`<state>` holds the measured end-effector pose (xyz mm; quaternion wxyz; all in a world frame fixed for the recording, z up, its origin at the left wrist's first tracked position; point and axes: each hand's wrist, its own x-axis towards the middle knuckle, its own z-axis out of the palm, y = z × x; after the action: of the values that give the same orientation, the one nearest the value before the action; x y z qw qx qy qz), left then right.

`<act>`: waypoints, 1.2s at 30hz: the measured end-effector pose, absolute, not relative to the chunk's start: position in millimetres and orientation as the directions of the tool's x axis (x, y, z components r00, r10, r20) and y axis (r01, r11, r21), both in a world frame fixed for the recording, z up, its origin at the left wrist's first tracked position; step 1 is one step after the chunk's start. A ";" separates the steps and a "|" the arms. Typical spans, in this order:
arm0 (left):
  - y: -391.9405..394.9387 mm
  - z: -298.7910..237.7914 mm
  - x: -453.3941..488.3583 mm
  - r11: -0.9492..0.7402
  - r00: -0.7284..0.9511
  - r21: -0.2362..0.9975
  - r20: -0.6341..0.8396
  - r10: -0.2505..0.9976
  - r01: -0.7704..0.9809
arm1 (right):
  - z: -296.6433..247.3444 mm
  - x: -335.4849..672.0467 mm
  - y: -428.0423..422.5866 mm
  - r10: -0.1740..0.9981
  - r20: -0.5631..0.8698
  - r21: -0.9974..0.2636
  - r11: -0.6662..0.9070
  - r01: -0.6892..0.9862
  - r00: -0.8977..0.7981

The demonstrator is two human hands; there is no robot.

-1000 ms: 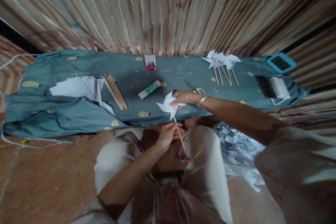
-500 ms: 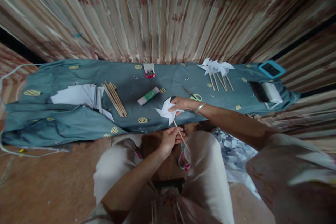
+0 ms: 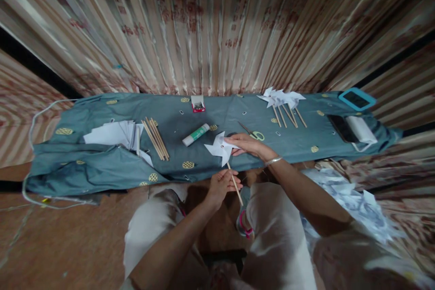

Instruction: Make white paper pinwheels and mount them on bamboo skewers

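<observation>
My left hand [image 3: 222, 184] is closed around the wooden stick [image 3: 235, 184] of a white paper pinwheel [image 3: 219, 147] held over the table's near edge. My right hand [image 3: 247, 144] lies with its fingers stretched out, the fingertips touching the pinwheel's right blade. A silver bangle sits on my right wrist. The pinwheel head hovers above the teal cloth [image 3: 102, 167] covering the table.
On the cloth lie a glue stick [image 3: 195, 134], a bundle of wooden sticks [image 3: 155, 137], white paper sheets [image 3: 113, 134], a small red box [image 3: 197, 104], green-handled scissors [image 3: 253, 133], several finished pinwheels [image 3: 282, 102], a phone [image 3: 341, 128] and a blue-cased device [image 3: 356, 98]. Paper scraps lie at my right.
The view has shifted so the table sits lower. My right hand has opened out flatter against the pinwheel's blade. My left hand keeps its hold on the stick.
</observation>
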<state>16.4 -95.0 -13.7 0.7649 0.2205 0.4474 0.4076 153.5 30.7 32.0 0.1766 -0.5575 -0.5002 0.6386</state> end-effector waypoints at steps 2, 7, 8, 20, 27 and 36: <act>-87.2 -11.2 17.0 0.554 0.254 0.718 -0.493 0.832 -0.421 | 30.7 155.4 30.6 0.841 -0.483 -0.871 -0.431 0.236 -0.245; -65.0 -6.0 18.0 0.511 0.229 0.741 -0.458 0.859 -0.436 | 21.7 159.6 30.8 0.932 -0.362 -0.932 -0.363 -0.017 -0.022; -60.9 -5.2 18.3 0.508 0.223 0.741 -0.458 0.861 -0.439 | 19.0 161.3 31.0 0.940 -0.341 -0.939 -0.339 -0.052 0.014; -28.7 0.2 23.7 0.455 0.155 0.785 -0.432 0.888 -0.419 | 6.4 166.4 39.8 0.966 -0.236 -0.971 -0.229 -0.074 0.102; -21.3 3.3 22.8 0.418 0.093 0.797 -0.422 0.902 -0.436 | 11.8 151.6 37.7 0.966 -0.258 -0.961 -0.253 -0.110 0.031; -21.8 1.6 15.4 0.388 0.051 0.824 -0.404 0.913 -0.412 | 15.6 137.6 31.8 0.954 -0.287 -0.943 -0.298 -0.149 -0.091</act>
<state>15.4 -21.8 1.6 0.6773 0.2581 0.4851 0.4893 137.6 31.8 15.6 0.4415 -0.5093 -0.3949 0.6243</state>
